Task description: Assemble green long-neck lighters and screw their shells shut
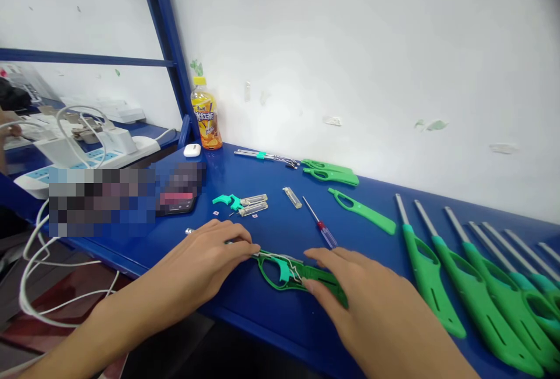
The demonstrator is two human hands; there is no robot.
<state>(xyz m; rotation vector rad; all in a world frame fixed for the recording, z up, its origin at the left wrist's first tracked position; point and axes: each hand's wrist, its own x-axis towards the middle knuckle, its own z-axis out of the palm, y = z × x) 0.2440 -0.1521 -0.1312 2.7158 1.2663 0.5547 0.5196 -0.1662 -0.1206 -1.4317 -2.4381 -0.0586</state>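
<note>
Clock centre: a green plastic lighter half-shell on the blue bench, 12 o'clock facing the wall; its handle end is partly covered.
Left hand: fingertips clamped on the half-shell's front end, at 10 o'clock; the thumb is hidden.
Right hand: over the handle at 3 o'clock, thumb and forefinger parted; whether the concealed fingers grip cannot be told.
Inside parts: a turquoise curved plastic trigger and thin white wires; the wires' ends cannot be traced.
Silvery metal end: 10 o'clock, beyond the left hand; any continuation beneath is obscured.
Purple-handled steel screwdriver: 1 o'clock, apart from the half-shell.
Green lighters with grey metal tubes: 3 o'clock, overlapping; the outermost are cut off by the right edge.
Dark flat device: 10 o'clock, largely masked by pixelation.
White power strip: farther out at 10 o'clock, its near edge partly masked.
</note>
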